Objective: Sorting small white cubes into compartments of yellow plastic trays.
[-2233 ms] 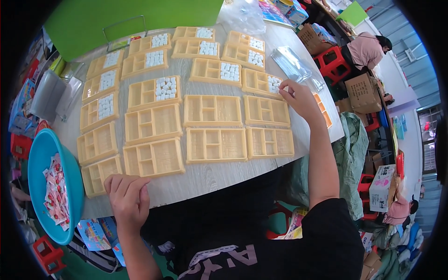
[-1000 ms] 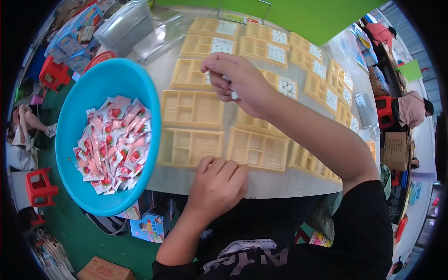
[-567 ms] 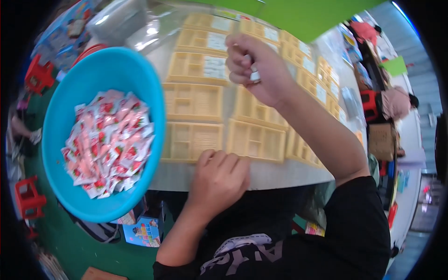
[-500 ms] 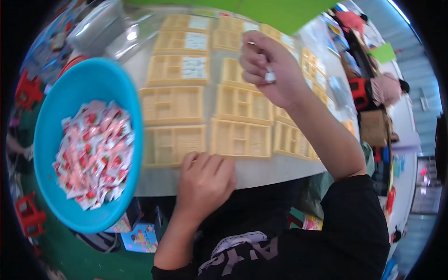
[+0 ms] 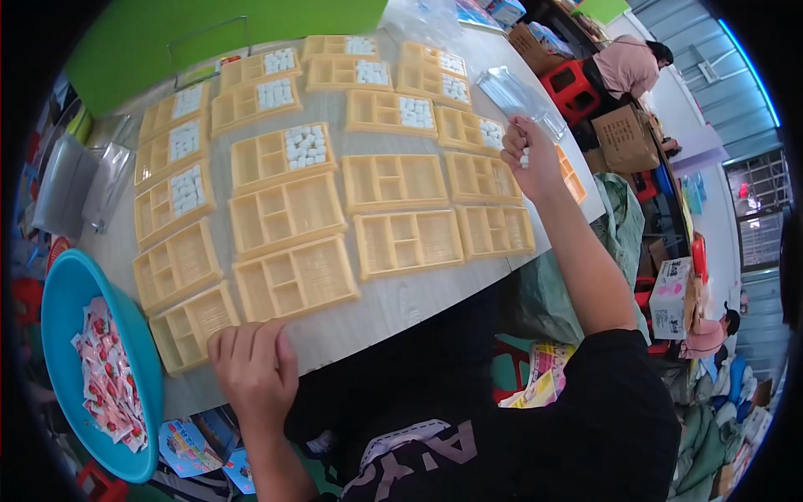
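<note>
My right hand (image 5: 535, 159) is raised over the right end of the tray rows, closed on small white pieces (image 5: 525, 157); some show between its fingers. Just left of it is a cream compartment tray (image 5: 468, 125) with white pieces in one section. My left hand (image 5: 253, 368) rests at the table's near edge, fingers curled and fingertips hidden. It touches or lies very close to the corner of the nearest left tray (image 5: 191, 330). Several farther trays hold white pieces in their right-hand section, while the trays in the two nearest rows show bare compartments.
At the left stands a blue basin (image 5: 150, 368) of strawberry-printed packets (image 5: 109, 376). Clear plastic packaging lies on the table's far left (image 5: 67, 184) and far right (image 5: 519, 96). A green panel (image 5: 226, 42) rises behind. People, red stools and cartons (image 5: 626, 138) are to the right.
The view has swung right and shows more of the table. My right hand, still closed on white pieces, is now lower and farther right in view. My left hand stays by the near edge.
</note>
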Demonstrator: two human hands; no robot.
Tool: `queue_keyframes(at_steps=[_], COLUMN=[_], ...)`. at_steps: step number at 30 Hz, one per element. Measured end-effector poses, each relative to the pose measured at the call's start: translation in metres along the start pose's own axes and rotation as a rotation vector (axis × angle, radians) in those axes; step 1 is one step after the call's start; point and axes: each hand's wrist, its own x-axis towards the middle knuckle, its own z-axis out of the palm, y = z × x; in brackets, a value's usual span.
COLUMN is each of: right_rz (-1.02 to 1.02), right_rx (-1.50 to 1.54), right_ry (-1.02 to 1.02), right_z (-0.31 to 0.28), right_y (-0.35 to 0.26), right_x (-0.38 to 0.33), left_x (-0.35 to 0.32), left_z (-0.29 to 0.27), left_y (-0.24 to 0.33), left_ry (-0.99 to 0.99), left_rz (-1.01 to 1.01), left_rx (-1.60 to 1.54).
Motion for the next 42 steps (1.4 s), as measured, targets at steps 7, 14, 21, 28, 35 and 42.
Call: queue_keyframes(at_steps=[7,14,21,28,35,42], right_rz=[-0.007,-0.051,-0.144,-0.493,-0.451,-0.465], right_rx=[-0.009,-0.161,-0.345,-1.422,-1.507,-1.574], right_ry=[-0.155,-0.271,-0.452,-0.602,-0.698,-0.789], right_z=[-0.023,-0.027,-0.035,-0.010,-0.012,-0.005], right_y=[-0.001,-0.001,-0.001,-0.027,-0.035,-0.032], right_x=[0.005,0.000,-0.006,-0.057,-0.064,-0.055], left_x=[0.006,0.003,0.005,0.001,-0.002,-0.002], left_z=[0.001,0.003,0.004,0.003,0.004,0.004], left_y=[0.008,0.008,0.008,0.005,0.002,0.002], left_ry=[-0.036,-0.019,-0.011,0.017,0.026,0.044], left_rz=[-0.025,-0.021,-0.017,-0.027,-0.034,-0.041], left_rx=[0.001,0.020,0.043,0.070,0.062,0.084])
